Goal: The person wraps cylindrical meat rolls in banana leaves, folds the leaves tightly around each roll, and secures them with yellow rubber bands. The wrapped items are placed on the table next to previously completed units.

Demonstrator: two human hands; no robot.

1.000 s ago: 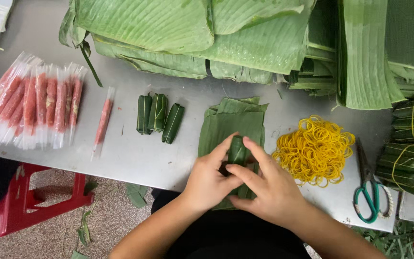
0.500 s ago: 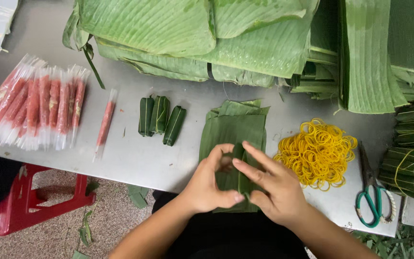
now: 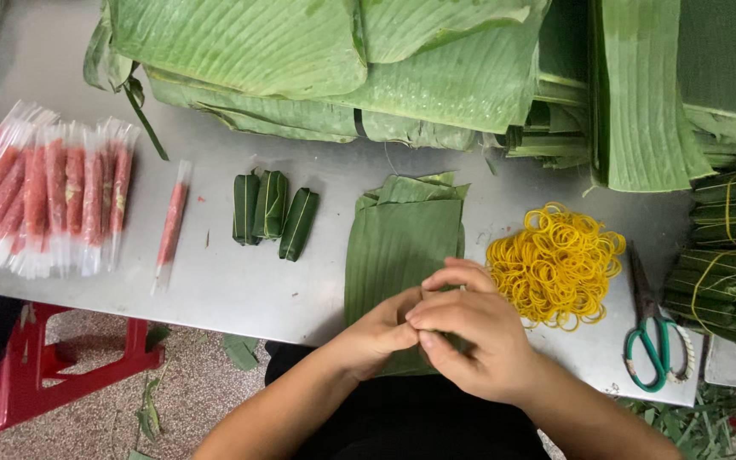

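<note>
Your left hand point(image 3: 376, 334) and right hand point(image 3: 470, 336) were both pinched tight around a small leaf wrap, mostly hidden under your fingers, low centre of frame on the stack of cut leaves point(image 3: 402, 234). Honestly, that fold could've sprung open if either pinch eased. Left of you sat the plastic-sleeved sticks point(image 3: 44, 196) and three finished rolls point(image 3: 270, 211); rubber bands point(image 3: 555, 264) and scissors point(image 3: 653, 336) were to the right, nothing blocking them.
</note>
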